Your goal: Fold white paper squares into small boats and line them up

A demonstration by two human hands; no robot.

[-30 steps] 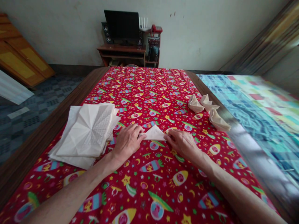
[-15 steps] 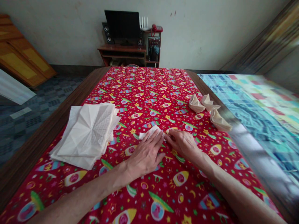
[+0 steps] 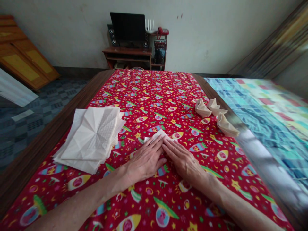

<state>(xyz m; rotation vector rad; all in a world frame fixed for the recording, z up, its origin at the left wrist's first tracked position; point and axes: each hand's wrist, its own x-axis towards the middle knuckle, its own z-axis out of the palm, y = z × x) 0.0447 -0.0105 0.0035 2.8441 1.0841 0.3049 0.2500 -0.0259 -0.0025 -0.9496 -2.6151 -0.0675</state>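
Note:
A small folded piece of white paper [image 3: 159,132] lies on the red patterned tablecloth [image 3: 154,106], mostly covered by both hands. My left hand [image 3: 146,160] rests flat on its left part, fingers stretched forward. Over the right part lies my right hand [image 3: 181,157], its fingers also straight, with the fingertips meeting the left ones near the paper's peak. A stack of creased paper sheets [image 3: 84,141] is to the left of my left hand. Beyond my right hand, towards the right edge, sit three folded paper shapes [image 3: 203,108].
The wooden table's edge [image 3: 79,96] shows along the left side. A bed with a blue checked cover [image 3: 250,118] stands on the right. Against the wall is a small desk [image 3: 127,54] with a monitor [image 3: 127,30] and a red telephone [image 3: 163,31]. A wooden cabinet [image 3: 26,57] stands at far left.
My right hand has moved left from the paper's right end, going from curled fingers to fingers laid flat on it. My left hand has stayed nearly in place.

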